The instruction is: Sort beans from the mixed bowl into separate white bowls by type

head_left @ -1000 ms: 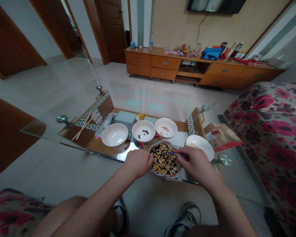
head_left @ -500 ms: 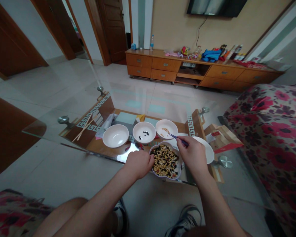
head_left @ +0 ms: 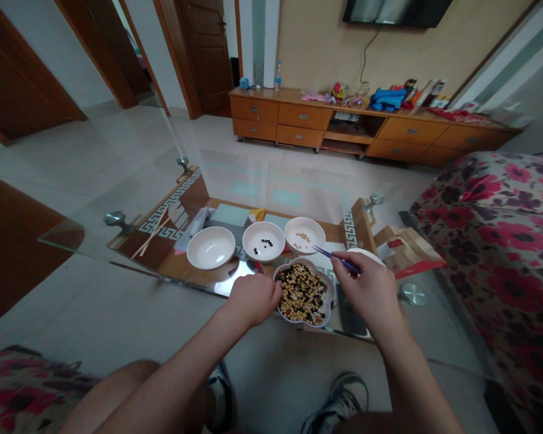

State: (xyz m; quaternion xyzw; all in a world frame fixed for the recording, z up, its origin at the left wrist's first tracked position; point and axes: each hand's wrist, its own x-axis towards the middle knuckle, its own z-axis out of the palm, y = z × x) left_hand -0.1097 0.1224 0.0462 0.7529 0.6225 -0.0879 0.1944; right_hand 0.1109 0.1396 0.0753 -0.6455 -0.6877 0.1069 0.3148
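A flower-shaped dish of mixed beans (head_left: 304, 293) sits at the near edge of a glass table (head_left: 117, 199). My left hand (head_left: 253, 299) is closed against the dish's left rim. My right hand (head_left: 366, 289) pinches blue tweezers (head_left: 332, 255) whose tips point toward a white bowl with a few pale beans (head_left: 304, 234). Left of that stand a white bowl with a few black beans (head_left: 263, 241) and a bare white bowl (head_left: 210, 247). Another white bowl (head_left: 366, 253) is mostly hidden behind my right hand.
Wooden chopsticks (head_left: 156, 230) lie at the table's left, over a lower shelf with papers. A brown paper bag (head_left: 407, 250) rests to the right beside a floral sofa (head_left: 498, 241). A wooden TV cabinet (head_left: 366, 126) lines the far wall. My knees and shoes show below.
My right hand lifted the tweezers out of the mixed dish toward the pale-bean bowl, then drew back slightly to the right. My left hand stayed on the dish.
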